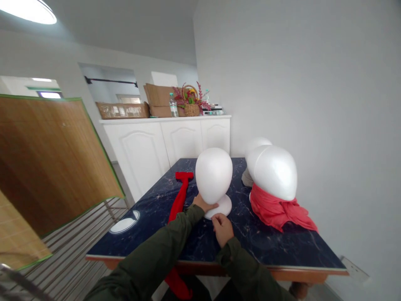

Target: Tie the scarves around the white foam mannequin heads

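A white foam mannequin head [214, 174] stands upright on its round base in the middle of the dark blue marbled table [150, 200]. My left hand [203, 204] reaches around its neck from the left, thumb lying over the base. At the base's near rim is my right hand [223, 228], its fingers curled in and touching the edge; part of that grip is hidden. To the left lies a long red scarf [179, 202], running under my left sleeve and hanging off the near edge. Two more foam heads [275, 171] stand at right, the nearer with a coral-red scarf [278, 209] around its base.
Grey fabric [247, 178] shows beside the farther foam head. A white cabinet [140, 146] behind the table carries cardboard boxes, bottles and a flower basket [191, 109]. A metal rack [84, 234] with a bamboo mat [56, 163] stands left; a wall rises on the right.
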Demonstrator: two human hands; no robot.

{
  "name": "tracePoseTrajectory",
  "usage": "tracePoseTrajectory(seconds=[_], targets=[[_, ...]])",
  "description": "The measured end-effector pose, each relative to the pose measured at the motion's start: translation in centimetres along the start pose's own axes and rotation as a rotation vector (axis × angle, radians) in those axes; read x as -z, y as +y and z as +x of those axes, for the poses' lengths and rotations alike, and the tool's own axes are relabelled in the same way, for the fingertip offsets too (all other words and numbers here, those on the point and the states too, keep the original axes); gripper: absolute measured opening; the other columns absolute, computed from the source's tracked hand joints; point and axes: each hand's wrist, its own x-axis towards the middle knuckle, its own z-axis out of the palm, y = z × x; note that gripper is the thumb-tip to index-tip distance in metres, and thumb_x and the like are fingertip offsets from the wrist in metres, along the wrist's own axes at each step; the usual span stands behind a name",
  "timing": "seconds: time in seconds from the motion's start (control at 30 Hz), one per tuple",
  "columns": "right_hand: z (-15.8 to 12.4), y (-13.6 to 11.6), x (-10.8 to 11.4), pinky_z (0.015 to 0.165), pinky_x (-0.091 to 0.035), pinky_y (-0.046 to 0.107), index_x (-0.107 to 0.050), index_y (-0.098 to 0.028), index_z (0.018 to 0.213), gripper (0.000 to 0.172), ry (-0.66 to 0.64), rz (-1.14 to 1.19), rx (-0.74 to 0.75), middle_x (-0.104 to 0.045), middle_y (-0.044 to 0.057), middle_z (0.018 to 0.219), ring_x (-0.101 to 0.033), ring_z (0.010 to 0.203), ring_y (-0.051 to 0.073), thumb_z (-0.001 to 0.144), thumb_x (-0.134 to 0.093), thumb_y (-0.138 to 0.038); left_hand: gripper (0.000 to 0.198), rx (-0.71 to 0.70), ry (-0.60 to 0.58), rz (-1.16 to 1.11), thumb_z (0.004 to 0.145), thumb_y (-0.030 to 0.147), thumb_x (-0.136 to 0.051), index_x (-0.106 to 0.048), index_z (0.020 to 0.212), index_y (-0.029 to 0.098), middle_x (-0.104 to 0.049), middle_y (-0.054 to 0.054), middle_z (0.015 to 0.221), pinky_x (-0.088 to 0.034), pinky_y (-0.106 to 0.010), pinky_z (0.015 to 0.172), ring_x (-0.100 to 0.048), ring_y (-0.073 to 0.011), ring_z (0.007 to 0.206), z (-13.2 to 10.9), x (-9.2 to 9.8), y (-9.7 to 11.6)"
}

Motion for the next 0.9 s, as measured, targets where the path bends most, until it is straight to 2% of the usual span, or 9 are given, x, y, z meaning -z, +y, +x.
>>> tracePoseTrajectory(seconds=[0.17,0.27,0.37,0.5,0.6,0.7,0.8,0.9], targets=[[0.0,-0.1,-0.2,0.053,-0.038,0.022,-0.055,-0.018,0.067,0.023,-0.032,0.008,0.013,-0.049,-0.003,0.053,-0.047,0.052,0.012,0.075,-0.043,-0.036,0.08,0.004,0.099,-0.05,0.048,0.035,-0.077,-0.047,0.119,0.013,-0.054,-0.015,0.121,-0.039,-0.04,0.1,-0.048,-0.0281,0.116,0.1,0.1,-0.1],[-0.1,-0.1,-0.2,0.052,-0.038,0.022,-0.055,-0.017,0.068,0.023,-0.053,0.017,0.011,-0.05,-0.002,0.055,-0.047,0.053,0.012,0.076,-0.043,-0.035,0.076,0.034,0.167,-0.049,0.052,0.035,-0.076,-0.047,0.118,0.013,-0.057,-0.014,0.118,-0.039,-0.039,0.1,-0.05,-0.026,0.114,0.4,2.2,-0.9],[-0.2,0.0,-0.3,0.052,-0.038,0.022,-0.056,-0.017,0.069,0.023,-0.079,0.03,0.005,-0.052,-0.002,0.057,-0.048,0.054,0.011,0.076,-0.043,-0.035,0.068,0.111,0.244,0.008,0.052,0.035,-0.076,-0.051,0.113,0.015,-0.06,-0.011,0.114,-0.04,-0.038,0.099,-0.051,-0.0263,0.113,1.2,6.5,-2.9],[-0.5,-0.3,-0.5,0.053,-0.038,0.022,-0.055,-0.018,0.068,0.022,-0.111,0.051,0.0,-0.051,-0.002,0.058,-0.048,0.055,0.012,0.077,-0.044,-0.034,0.077,0.273,0.39,0.153,0.047,0.034,-0.077,-0.048,0.115,0.014,-0.052,-0.015,0.124,-0.037,-0.042,0.1,-0.043,-0.0323,0.119,2.5,13.7,-6.8],[-0.8,-0.7,-0.6,0.056,-0.038,0.023,-0.054,-0.018,0.066,0.021,-0.142,0.042,0.007,-0.05,-0.001,0.059,-0.048,0.057,0.013,0.077,-0.044,-0.033,0.074,0.355,0.437,0.229,0.049,0.035,-0.076,-0.049,0.112,0.011,-0.054,-0.018,0.121,-0.041,-0.04,0.095,-0.047,-0.0333,0.115,3.5,17.3,-9.6],[-1.0,-0.8,-0.8,0.059,-0.039,0.024,-0.054,-0.018,0.067,0.022,-0.156,0.006,0.008,-0.053,0.001,0.063,-0.051,0.062,0.014,0.078,-0.043,-0.033,0.068,0.401,0.468,0.263,0.053,0.037,-0.074,-0.05,0.111,0.01,-0.056,-0.018,0.117,-0.043,-0.039,0.094,-0.049,-0.0329,0.114,4.9,18.3,-12.0],[-1.1,-0.4,-1.2,0.061,-0.039,0.025,-0.055,-0.018,0.066,0.02,-0.136,-0.034,0.012,-0.055,0.002,0.064,-0.053,0.064,0.016,0.077,-0.043,-0.03,0.073,0.399,0.496,0.265,0.055,0.035,-0.073,-0.046,0.117,0.008,-0.052,-0.019,0.123,-0.042,-0.035,0.096,-0.046,-0.0303,0.118,7.2,17.8,-14.1],[-1.0,0.6,-1.8,0.06,-0.038,0.025,-0.057,-0.02,0.063,0.016,-0.116,-0.103,0.013,-0.057,0.002,0.062,-0.054,0.062,0.016,0.074,-0.045,-0.026,0.077,0.41,0.507,0.262,0.05,0.032,-0.076,-0.045,0.117,0.008,-0.051,-0.021,0.124,-0.042,-0.039,0.097,-0.045,-0.0338,0.118,10.1,17.4,-16.3]])
